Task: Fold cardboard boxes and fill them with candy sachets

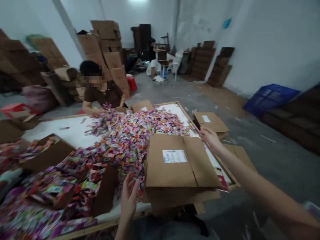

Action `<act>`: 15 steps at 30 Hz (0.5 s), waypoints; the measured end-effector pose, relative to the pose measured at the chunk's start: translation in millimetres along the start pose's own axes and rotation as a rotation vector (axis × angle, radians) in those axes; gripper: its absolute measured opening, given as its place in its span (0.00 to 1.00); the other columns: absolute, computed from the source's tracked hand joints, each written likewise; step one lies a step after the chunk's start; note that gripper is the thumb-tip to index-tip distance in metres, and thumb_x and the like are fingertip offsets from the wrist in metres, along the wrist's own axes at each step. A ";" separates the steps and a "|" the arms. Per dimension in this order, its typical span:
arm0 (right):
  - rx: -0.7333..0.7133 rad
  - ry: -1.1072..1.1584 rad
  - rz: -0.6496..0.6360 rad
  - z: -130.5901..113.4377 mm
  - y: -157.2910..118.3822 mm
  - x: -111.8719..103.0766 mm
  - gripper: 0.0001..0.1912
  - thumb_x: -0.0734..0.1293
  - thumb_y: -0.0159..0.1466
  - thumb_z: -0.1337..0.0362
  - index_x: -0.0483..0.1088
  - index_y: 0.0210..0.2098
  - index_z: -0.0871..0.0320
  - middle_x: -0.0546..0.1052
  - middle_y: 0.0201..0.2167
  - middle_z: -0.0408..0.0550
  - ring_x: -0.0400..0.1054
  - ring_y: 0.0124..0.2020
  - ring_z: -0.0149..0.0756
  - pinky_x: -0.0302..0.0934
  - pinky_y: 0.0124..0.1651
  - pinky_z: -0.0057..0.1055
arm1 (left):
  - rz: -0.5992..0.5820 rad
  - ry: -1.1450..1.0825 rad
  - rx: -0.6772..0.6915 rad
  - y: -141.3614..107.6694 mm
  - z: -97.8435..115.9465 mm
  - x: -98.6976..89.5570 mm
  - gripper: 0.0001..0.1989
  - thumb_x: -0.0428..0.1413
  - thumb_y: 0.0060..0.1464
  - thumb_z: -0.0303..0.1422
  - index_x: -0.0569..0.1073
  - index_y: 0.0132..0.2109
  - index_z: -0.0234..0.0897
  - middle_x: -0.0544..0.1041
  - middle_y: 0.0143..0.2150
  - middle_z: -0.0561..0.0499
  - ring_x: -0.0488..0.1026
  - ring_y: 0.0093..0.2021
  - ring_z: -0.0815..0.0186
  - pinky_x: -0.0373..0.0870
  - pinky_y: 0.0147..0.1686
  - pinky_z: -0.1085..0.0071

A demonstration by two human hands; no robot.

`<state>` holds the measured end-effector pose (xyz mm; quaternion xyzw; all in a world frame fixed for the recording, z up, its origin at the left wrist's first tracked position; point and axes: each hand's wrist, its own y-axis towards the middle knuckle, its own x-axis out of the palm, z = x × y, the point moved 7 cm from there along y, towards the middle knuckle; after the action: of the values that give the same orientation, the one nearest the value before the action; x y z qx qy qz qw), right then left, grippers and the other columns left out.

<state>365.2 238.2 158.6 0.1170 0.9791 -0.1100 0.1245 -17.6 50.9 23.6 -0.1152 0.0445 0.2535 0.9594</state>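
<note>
White table [75, 136] strewn with small packets [132, 133], my left hand [130, 190] loosely spread, right hand [211, 138] outstretched, grip unclear, stacked flattened cartons [165, 175] between, white label [175, 156] unreadable

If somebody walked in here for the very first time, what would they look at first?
Probably the big heap of shiny, colourful little packets spread across the white table. Next might come the brown cardboard stack right in front, with a white label on top and the left hand and right hand on either side. Across the table, a person in a dark top is beside the heap.
</note>
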 end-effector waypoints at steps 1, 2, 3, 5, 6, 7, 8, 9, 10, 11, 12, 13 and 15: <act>0.025 -0.080 0.065 22.5 -4.0 -18.7 0.19 0.62 0.62 0.60 0.66 0.50 0.61 0.74 0.49 0.59 0.69 0.50 0.44 0.65 0.48 0.33 | -0.088 0.106 0.058 1.8 19.9 27.6 0.35 0.55 0.44 0.51 0.63 0.56 0.36 0.66 0.60 0.35 0.63 0.61 0.48 0.59 0.58 0.54; 0.047 -0.138 0.083 45.5 -10.4 -28.0 0.18 0.63 0.60 0.60 0.68 0.48 0.62 0.74 0.48 0.59 0.69 0.51 0.45 0.64 0.48 0.35 | -0.153 0.246 0.108 2.8 36.4 50.8 0.36 0.54 0.45 0.49 0.63 0.57 0.33 0.66 0.61 0.32 0.62 0.62 0.46 0.57 0.59 0.53; 0.062 -0.168 0.076 67.4 -18.2 -30.6 0.17 0.65 0.58 0.60 0.69 0.45 0.62 0.75 0.46 0.58 0.68 0.50 0.46 0.64 0.49 0.36 | -0.193 0.408 0.143 3.1 48.6 69.0 0.36 0.53 0.46 0.48 0.63 0.58 0.29 0.65 0.60 0.28 0.61 0.62 0.44 0.55 0.60 0.51; 0.085 -0.167 0.075 104.3 -34.8 -27.4 0.16 0.67 0.55 0.60 0.71 0.41 0.61 0.76 0.44 0.56 0.68 0.51 0.47 0.63 0.51 0.39 | -0.232 0.724 0.154 1.5 61.2 91.6 0.39 0.51 0.48 0.48 0.61 0.60 0.21 0.65 0.59 0.22 0.61 0.61 0.38 0.55 0.58 0.48; 0.096 -0.167 0.095 118.3 -41.8 -25.7 0.16 0.67 0.54 0.60 0.72 0.40 0.61 0.75 0.45 0.56 0.67 0.52 0.48 0.61 0.53 0.39 | -0.227 0.851 0.135 -0.3 63.8 96.3 0.41 0.50 0.50 0.48 0.59 0.61 0.18 0.64 0.58 0.20 0.62 0.59 0.35 0.57 0.56 0.47; 0.103 -0.165 0.120 129.1 -46.9 -24.5 0.17 0.68 0.53 0.59 0.72 0.40 0.61 0.74 0.47 0.56 0.65 0.54 0.48 0.59 0.55 0.40 | -0.203 0.953 0.112 -2.5 66.1 98.0 0.43 0.48 0.51 0.49 0.56 0.62 0.16 0.64 0.58 0.19 0.64 0.57 0.33 0.59 0.53 0.46; 0.113 -0.162 0.152 137.4 -49.9 -24.9 0.18 0.68 0.52 0.58 0.72 0.40 0.61 0.73 0.49 0.57 0.63 0.55 0.48 0.58 0.57 0.40 | -0.170 1.026 0.090 -4.9 68.6 98.0 0.44 0.48 0.51 0.50 0.54 0.63 0.14 0.64 0.57 0.18 0.65 0.55 0.32 0.61 0.51 0.47; 0.127 -0.153 0.182 143.8 -50.6 -26.3 0.20 0.68 0.51 0.56 0.72 0.40 0.61 0.72 0.49 0.58 0.63 0.56 0.49 0.57 0.57 0.40 | -0.137 1.072 0.063 -7.2 71.2 97.5 0.44 0.48 0.51 0.50 0.54 0.62 0.12 0.64 0.56 0.18 0.66 0.54 0.32 0.62 0.50 0.48; 0.141 -0.136 0.203 148.6 -49.4 -28.1 0.20 0.68 0.51 0.55 0.72 0.40 0.61 0.73 0.48 0.58 0.63 0.55 0.49 0.57 0.57 0.40 | -0.109 1.099 0.036 -9.1 73.8 97.3 0.44 0.48 0.51 0.50 0.55 0.61 0.12 0.65 0.55 0.18 0.67 0.53 0.32 0.63 0.50 0.49; 0.154 -0.113 0.210 152.0 -46.4 -29.8 0.20 0.69 0.49 0.54 0.72 0.38 0.60 0.75 0.45 0.57 0.65 0.53 0.50 0.58 0.55 0.40 | -0.091 1.108 0.011 -10.5 76.6 98.2 0.43 0.49 0.51 0.49 0.57 0.60 0.12 0.66 0.54 0.19 0.67 0.53 0.33 0.62 0.50 0.50; 0.162 -0.085 0.203 154.1 -42.2 -30.9 0.20 0.69 0.48 0.54 0.72 0.36 0.60 0.76 0.41 0.55 0.67 0.49 0.50 0.60 0.51 0.39 | -0.086 1.101 -0.010 -11.4 79.0 100.3 0.41 0.49 0.51 0.48 0.59 0.59 0.13 0.66 0.53 0.19 0.67 0.53 0.34 0.62 0.51 0.51; 0.163 -0.054 0.187 154.8 -37.7 -31.4 0.18 0.70 0.47 0.54 0.72 0.33 0.59 0.77 0.36 0.54 0.69 0.45 0.49 0.62 0.48 0.39 | -0.085 1.080 -0.024 -11.8 81.4 103.1 0.40 0.49 0.50 0.48 0.60 0.59 0.13 0.66 0.53 0.20 0.66 0.55 0.35 0.61 0.53 0.52; 0.142 0.007 0.146 152.8 -30.2 -31.0 0.16 0.70 0.46 0.54 0.71 0.29 0.59 0.77 0.30 0.51 0.71 0.38 0.47 0.64 0.41 0.37 | -0.066 1.019 -0.049 -11.7 84.1 107.0 0.41 0.49 0.49 0.48 0.59 0.59 0.13 0.64 0.57 0.20 0.63 0.59 0.37 0.57 0.56 0.51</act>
<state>420.0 165.9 28.1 0.1967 0.9582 -0.1695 0.1204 83.3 112.4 92.1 -0.2478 0.4973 0.1355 0.8203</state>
